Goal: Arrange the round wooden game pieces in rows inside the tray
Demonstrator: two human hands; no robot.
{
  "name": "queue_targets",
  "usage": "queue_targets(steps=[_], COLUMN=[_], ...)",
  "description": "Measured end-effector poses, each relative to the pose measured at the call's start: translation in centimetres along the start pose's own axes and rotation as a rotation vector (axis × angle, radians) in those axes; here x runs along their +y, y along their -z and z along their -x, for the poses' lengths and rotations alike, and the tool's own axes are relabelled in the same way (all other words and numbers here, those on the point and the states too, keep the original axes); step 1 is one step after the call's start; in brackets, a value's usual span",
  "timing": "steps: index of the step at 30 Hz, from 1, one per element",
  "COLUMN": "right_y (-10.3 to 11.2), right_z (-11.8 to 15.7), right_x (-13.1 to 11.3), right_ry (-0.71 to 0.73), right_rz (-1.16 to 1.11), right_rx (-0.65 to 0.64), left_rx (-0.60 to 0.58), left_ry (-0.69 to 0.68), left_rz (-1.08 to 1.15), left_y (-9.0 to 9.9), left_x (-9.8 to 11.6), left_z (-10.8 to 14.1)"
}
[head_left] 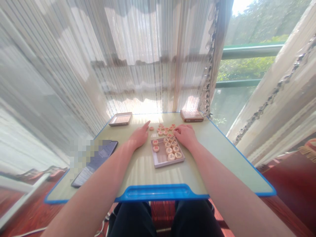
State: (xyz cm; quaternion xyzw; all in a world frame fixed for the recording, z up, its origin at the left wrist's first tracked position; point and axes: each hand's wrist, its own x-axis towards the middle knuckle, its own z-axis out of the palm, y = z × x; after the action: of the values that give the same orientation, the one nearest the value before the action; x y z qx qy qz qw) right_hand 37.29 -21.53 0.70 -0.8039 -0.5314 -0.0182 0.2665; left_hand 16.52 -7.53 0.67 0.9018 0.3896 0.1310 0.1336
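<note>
Round wooden pieces with red characters (165, 133) lie loose on the table behind an open shallow box (158, 162). Inside that box, several black-character pieces (169, 150) fill the right side in two columns, and two red-character pieces (156, 148) sit at its left. My left hand (139, 135) rests left of the loose pieces, index finger stretched forward, nothing seen in it. At the right edge of the loose pieces is my right hand (184, 134), its fingertips pinched together near the box's back right corner; what they hold is too small to tell.
The pale table (222, 164) has a blue rim. An open box lid (120, 119) lies at the back left and a closed flat box (192, 115) at the back right. A dark tablet (96, 164), partly pixelated, lies left of my left forearm. Curtains hang behind.
</note>
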Motion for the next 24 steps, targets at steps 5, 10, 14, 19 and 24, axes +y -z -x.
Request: queue_targets(steps=[5, 10, 14, 19, 24], right_y=[-0.29, -0.48, -0.32, -0.21, -0.18], right_z=[-0.25, -0.51, -0.56, -0.69, -0.70], right_x=[0.10, 0.37, 0.29, 0.37, 0.55], right_ry=[0.009, -0.037, -0.039, -0.097, -0.094], right_rz=[-0.020, -0.020, -0.025, -0.033, -0.034], right_rx=[-0.037, -0.062, -0.096, -0.067, -0.043], left_rx=[-0.005, 0.002, 0.000, 0.023, 0.014], left_ry=[0.007, 0.008, 0.004, -0.015, 0.000], left_rz=[0.004, -0.014, -0.016, -0.013, 0.015], left_y=[0.13, 0.05, -0.09, -0.29, -0.28], left_x=[0.09, 0.15, 0.06, -0.19, -0.12], left_z=[0.21, 0.18, 0.07, -0.07, -0.02])
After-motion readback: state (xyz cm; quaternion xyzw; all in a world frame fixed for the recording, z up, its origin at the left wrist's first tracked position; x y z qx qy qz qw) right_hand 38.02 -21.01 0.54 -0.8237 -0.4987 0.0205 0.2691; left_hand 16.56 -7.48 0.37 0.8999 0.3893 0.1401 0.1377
